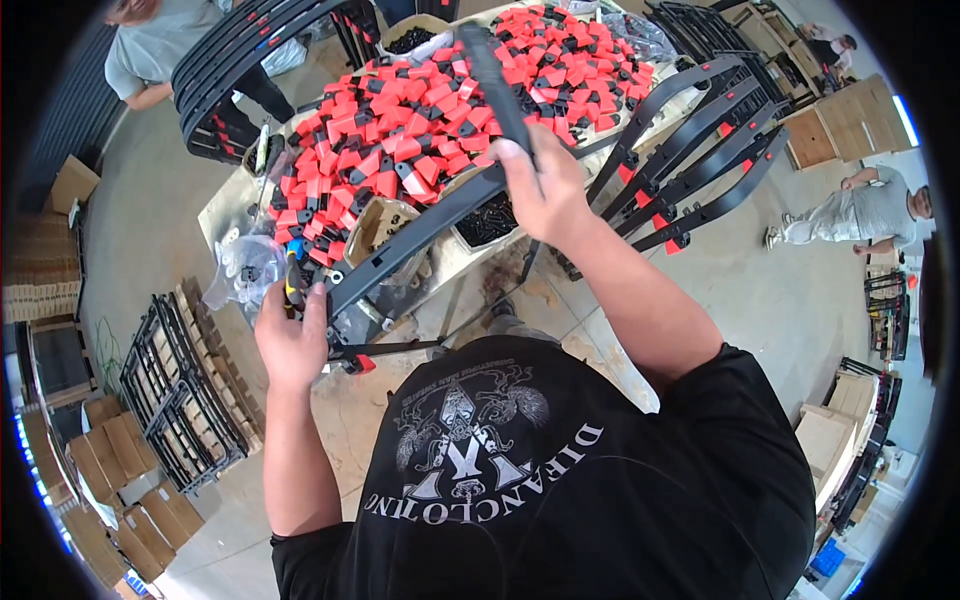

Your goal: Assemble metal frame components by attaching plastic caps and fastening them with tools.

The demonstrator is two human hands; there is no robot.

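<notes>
My right hand [545, 190] is closed around a black metal frame piece. One black bar [420, 235] of it slants down and left over the table edge. Another black bar [497, 90], blurred, rises from my hand over the pile of red and black plastic parts [400, 130]. At the table's left corner my left hand [290, 335] is closed on a hand tool [293, 272] with a blue, yellow and black handle; its working end is hard to make out. The bar's lower end lies beside the fingers of my left hand. A small washer-like ring [337, 277] is near it.
Cardboard boxes of small parts [378, 228] and dark screws [487, 222] stand along the near table edge, with a clear plastic bag [247, 270] at left. Curved black frames [690, 150] lean at right, more [260, 60] at upper left. Other people stand around.
</notes>
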